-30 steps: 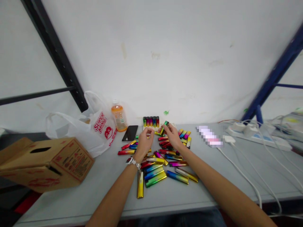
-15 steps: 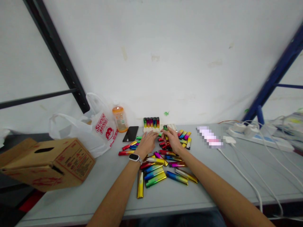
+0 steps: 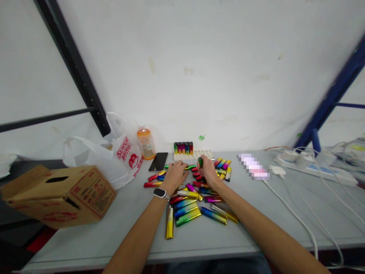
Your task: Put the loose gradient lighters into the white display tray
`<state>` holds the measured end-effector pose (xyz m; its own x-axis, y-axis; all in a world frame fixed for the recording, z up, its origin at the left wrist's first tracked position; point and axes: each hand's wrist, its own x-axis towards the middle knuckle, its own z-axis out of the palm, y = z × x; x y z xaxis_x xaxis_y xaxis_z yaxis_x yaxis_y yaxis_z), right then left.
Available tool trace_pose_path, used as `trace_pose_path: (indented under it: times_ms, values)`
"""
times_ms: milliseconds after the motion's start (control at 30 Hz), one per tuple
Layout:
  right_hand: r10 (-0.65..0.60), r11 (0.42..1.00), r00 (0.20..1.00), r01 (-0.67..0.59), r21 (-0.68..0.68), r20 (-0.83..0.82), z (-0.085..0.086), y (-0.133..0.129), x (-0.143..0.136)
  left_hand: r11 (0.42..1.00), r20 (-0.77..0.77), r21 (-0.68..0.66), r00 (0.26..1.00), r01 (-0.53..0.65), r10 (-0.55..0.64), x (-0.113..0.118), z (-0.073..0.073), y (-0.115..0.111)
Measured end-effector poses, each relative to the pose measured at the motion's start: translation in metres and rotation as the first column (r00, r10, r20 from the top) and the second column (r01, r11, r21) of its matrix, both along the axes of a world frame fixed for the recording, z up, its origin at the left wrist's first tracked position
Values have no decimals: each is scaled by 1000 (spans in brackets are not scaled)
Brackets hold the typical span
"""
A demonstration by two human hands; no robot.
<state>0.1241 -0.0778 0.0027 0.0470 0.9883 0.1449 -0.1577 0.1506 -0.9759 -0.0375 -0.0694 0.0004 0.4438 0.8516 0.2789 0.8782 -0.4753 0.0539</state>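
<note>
Many shiny, two-tone lighters (image 3: 188, 217) lie loose around both hands. Fingers of my right hand (image 3: 209, 172) are closed around a green lighter (image 3: 200, 163), held upright above the pile. My left hand (image 3: 175, 176), wearing a watch on its wrist, rests palm down over the left part of the pile, fingers stretched out and apart. Beside its fingertips lies another green lighter (image 3: 190, 166); whether they touch it is hard to make out. Behind the hands, a white perforated tray (image 3: 196, 153) bears several upright lighters (image 3: 183, 147) at its left end.
A dark phone (image 3: 158, 161), an orange bottle (image 3: 146, 142), a white plastic bag (image 3: 114, 156) and an open cardboard box (image 3: 65, 198) stand left. To the right are a blurred-out bright device (image 3: 253, 166), a white charger (image 3: 277, 170), cables and a power strip (image 3: 322, 167).
My hands have moved apart: the right has turned with its lighter, now upright and nearer the tray, while the left has drawn back slightly left. The view has shifted a little.
</note>
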Motion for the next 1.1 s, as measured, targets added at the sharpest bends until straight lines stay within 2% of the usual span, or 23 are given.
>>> trace_pose_path:
  times_ms: [100, 300, 400, 567, 733, 833, 933, 1033, 1100]
  values:
    - [-17, 1000, 999, 17, -15, -30, 4, -2, -1, 1000, -11, 12, 1000, -2, 2, 1, -1, 0]
    - [151, 985, 970, -163, -47, -191, 10, -6, -1, 1000, -4, 29, 1000, 0, 0, 3, 1, -2]
    - [179, 980, 959, -193, -44, -218, 10, -7, -1, 1000, 13, 18, 1000, 3, -3, 6, 5, -4]
    - [133, 990, 981, -139, -35, -143, 6, -6, -2, 1000, -9, -7, 1000, -8, 8, 11, 7, -3]
    - [17, 1000, 999, -16, 17, -27, 4, 0, 0, 1000, -28, 8, 1000, -5, 5, 11, 0, 3]
    - [36, 999, 998, -35, 21, -46, 2, 1, 1, 1000, -6, 8, 1000, -3, 3, 11, -3, 6]
    - [68, 997, 996, -65, 44, -57, 1, 1, 1, 1000, 38, -3, 999, 11, -11, 12, -3, 7]
    - [82, 984, 997, -82, 155, 4, 2, 1, 2, 999, 125, 2, 992, 34, -34, 10, 1, 6]
    - [76, 965, 996, -87, 246, 56, 3, 3, 5, 999, 246, 0, 968, 49, -48, 6, 2, 6]
